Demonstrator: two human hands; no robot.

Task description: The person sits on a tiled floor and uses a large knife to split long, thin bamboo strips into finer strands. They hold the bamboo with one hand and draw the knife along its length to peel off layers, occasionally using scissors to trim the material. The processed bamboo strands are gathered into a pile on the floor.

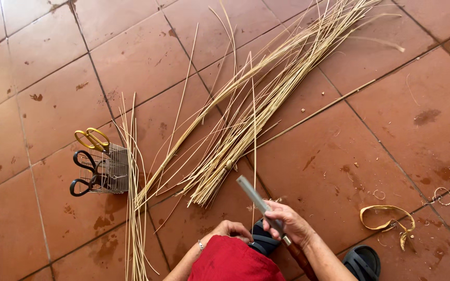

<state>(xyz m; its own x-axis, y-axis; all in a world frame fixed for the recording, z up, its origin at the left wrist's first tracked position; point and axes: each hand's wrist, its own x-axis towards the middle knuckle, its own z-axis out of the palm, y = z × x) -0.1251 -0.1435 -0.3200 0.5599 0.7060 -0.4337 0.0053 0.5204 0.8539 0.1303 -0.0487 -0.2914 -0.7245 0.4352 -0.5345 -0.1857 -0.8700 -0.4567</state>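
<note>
R hand (289,225) gripped a long flat-bladed knife w/ brown wooden handle (266,212), blade angled up-left. L hand (231,229) pinched a thin pale cane strip (253,156) just beside the blade, above red cloth on the lap (233,262). Bundle of pale cane strips (266,93) lay on terracotta tile floor (339,156). Small wire basket w/ yellow & black scissors (102,169) sat to the left.

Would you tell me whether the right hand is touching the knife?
Touching. The head view shows the right hand wrapped around the knife where blade meets wooden handle, with the grey blade sticking out above the fingers.
</note>
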